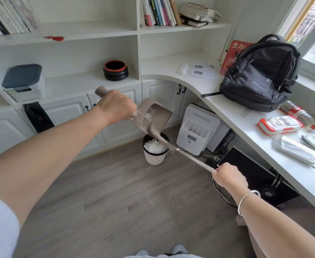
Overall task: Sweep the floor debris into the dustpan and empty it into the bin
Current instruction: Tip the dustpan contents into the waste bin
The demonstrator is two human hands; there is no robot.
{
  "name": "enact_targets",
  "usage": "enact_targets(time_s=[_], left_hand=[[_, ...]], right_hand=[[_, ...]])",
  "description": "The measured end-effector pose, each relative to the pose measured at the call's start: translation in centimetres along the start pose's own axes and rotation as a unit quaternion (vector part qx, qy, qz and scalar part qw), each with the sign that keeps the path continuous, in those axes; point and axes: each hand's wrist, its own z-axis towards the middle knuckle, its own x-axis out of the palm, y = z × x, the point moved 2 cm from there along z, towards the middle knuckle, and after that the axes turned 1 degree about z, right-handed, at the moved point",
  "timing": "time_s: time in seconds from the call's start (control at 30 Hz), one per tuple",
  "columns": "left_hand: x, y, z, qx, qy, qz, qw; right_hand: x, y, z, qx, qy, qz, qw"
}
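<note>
- The view looks down from the person's head, with both bare arms reaching into the middle of the frame over a grey wood-look floor point(115, 202).
- The left hand point(115, 107), centre left, is closed in a fist around the handle of a taupe dustpan point(157, 114).
- The dustpan is lifted and tilted, its open end angled down above a small white bin point(155, 155) that stands on the floor at frame centre.
- The bin is filled near its rim with white shredded scraps point(155, 147); a few white bits cling inside the dustpan.
- The right hand point(229, 175), lower right of centre, is wrapped tightly around the end of a slim brush handle point(190, 158); a silver bangle point(247, 201) sits on that wrist.
- The handle runs diagonally up and left to the brush head point(154, 132), which sits at the dustpan's lower edge, directly over the bin.
- Just right of the bin stands a white vented appliance point(197, 129) beneath a curved white desk point(236, 112).
- A black backpack point(259, 75) rests on the desk in the upper right, near the window.
- White shelving fills the upper left, holding a black pot with an orange rim point(115, 70) and a perforated basket with a dark lid point(23, 81).
- Books point(158, 12) stand along the top shelf.
</note>
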Motion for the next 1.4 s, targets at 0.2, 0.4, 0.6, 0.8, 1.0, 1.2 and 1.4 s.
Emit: enact_targets(time_s=[0.2, 0.4, 0.6, 0.8, 1.0, 1.2, 1.4], left_hand=[[0.9, -0.4, 0.0, -0.016, -0.009, -0.016, 1.0], [1.2, 0.3, -0.5, -0.037, -0.03, -0.008, 0.999], [1.7, 0.9, -1.5, -0.06, -0.032, -0.069, 0.995], [1.8, 1.2, -2.9, -0.09, -0.014, -0.08, 0.993], [1.9, 1.6, -3.4, -0.134, 0.027, -0.14, 0.981], [2.0, 2.2, -5.2, -0.215, 0.031, -0.207, 0.954], [3.0, 2.2, -8.8, -0.355, 0.067, -0.252, 0.898]], right_hand=[[0.5, -2.0, -0.7, 0.006, -0.003, -0.022, 1.0], [-1.3, -0.8, 0.0, -0.026, -0.039, -0.004, 0.999], [-0.9, 1.3, 0.3, -0.035, -0.034, -0.009, 0.999], [-1.1, 0.9, 0.3, -0.031, -0.035, -0.056, 0.997], [-2.0, 1.7, 0.8, -0.058, -0.036, -0.077, 0.995], [-2.8, 4.3, 1.6, -0.119, -0.054, -0.093, 0.987], [-2.8, 7.5, 2.9, -0.178, -0.036, -0.101, 0.978]])
